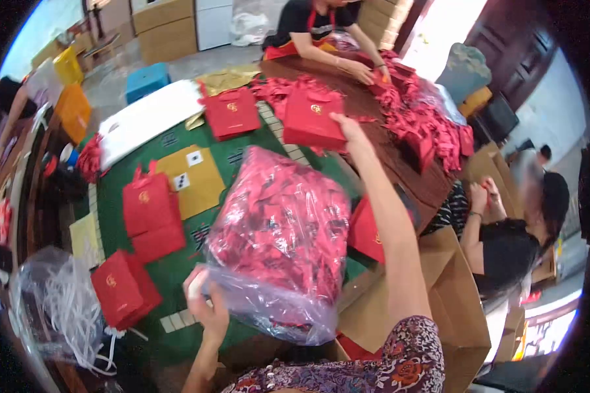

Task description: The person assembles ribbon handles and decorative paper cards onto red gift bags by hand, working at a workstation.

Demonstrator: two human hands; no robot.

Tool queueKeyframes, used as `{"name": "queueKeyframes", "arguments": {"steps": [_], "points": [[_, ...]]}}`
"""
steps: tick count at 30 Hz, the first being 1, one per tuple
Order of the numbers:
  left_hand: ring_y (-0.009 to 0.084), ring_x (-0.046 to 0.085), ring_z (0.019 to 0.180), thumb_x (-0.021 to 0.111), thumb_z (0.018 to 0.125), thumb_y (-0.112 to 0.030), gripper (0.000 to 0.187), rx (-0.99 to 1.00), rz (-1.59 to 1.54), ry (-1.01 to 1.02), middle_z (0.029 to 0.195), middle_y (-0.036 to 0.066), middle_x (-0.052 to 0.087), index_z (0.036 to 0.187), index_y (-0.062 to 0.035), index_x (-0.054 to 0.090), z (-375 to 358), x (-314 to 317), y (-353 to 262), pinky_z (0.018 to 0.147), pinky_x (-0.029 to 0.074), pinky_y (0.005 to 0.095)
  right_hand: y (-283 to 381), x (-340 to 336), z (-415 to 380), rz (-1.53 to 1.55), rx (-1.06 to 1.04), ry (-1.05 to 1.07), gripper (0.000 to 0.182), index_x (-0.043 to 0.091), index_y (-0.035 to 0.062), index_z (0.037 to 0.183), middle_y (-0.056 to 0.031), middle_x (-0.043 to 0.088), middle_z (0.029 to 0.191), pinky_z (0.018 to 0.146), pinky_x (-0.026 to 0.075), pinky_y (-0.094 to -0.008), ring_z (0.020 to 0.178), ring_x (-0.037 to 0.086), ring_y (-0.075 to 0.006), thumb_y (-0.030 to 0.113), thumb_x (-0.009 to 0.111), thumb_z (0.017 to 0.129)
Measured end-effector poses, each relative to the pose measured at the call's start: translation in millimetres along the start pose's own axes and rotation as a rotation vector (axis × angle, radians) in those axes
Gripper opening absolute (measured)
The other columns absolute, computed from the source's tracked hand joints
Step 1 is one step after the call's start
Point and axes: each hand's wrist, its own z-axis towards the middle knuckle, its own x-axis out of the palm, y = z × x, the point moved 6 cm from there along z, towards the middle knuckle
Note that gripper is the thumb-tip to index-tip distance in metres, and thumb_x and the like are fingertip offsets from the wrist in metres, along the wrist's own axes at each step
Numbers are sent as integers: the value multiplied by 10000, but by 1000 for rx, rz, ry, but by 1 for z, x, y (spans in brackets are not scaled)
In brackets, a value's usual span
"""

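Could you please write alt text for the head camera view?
A person's right hand touches a red gift bag; the left hand is at the near corner of a clear plastic sack packed with red pieces on a green table. Other red bags and people are nearby.

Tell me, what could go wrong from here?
The clear plastic bag has a loose near end beside the left hand; if unsealed, which I can't tell, its red contents could spill. With the right hand out at a red gift bag, the forearm crosses another red bag, which might get knocked toward the open cardboard box.
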Motion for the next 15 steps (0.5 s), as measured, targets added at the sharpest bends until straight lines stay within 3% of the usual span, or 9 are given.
{"name": "queueKeyframes", "arguments": {"steps": [5, 8, 11, 15], "points": [[329, 513, 1225, 514, 907, 87, 355, 30, 123, 26, 1275, 218, 525, 1259, 42, 522, -22, -31, -7, 1065, 395, 421, -30, -4, 33, 70, -35, -19, 365, 656, -12, 1157, -153, 716, 1098, 883, 548, -393, 936, 698, -270, 240, 695, 895], [344, 551, 1163, 560, 912, 44, 305, -31, 222, 90, 1273, 212, 535, 1217, 41, 557, -40, -35, -2, 1017, 426, 418, -28, 4, 38, 36, -57, -7, 350, 662, -14, 1145, -144, 723, 1074, 865, 548, -388, 920, 701, -267, 237, 689, 901], [282, 550, 1141, 538, 903, 82, 319, -224, 105, 106, 1219, 169, 546, 1217, 30, 554, -71, -30, 12, 994, 425, 370, -33, 4, 56, 11, -67, -9, 314, 671, -23, 1102, -142, 729, 1029, 816, 552, -384, 879, 702, -254, 206, 703, 890], [255, 561, 1066, 543, 897, 75, 296, -219, 133, 128, 1194, 154, 552, 1187, 25, 569, -72, -29, 11, 940, 448, 348, -42, 12, 63, 36, -52, -54, 296, 669, -33, 1086, -149, 726, 1033, 800, 553, -400, 870, 703, -265, 181, 706, 885]]}}
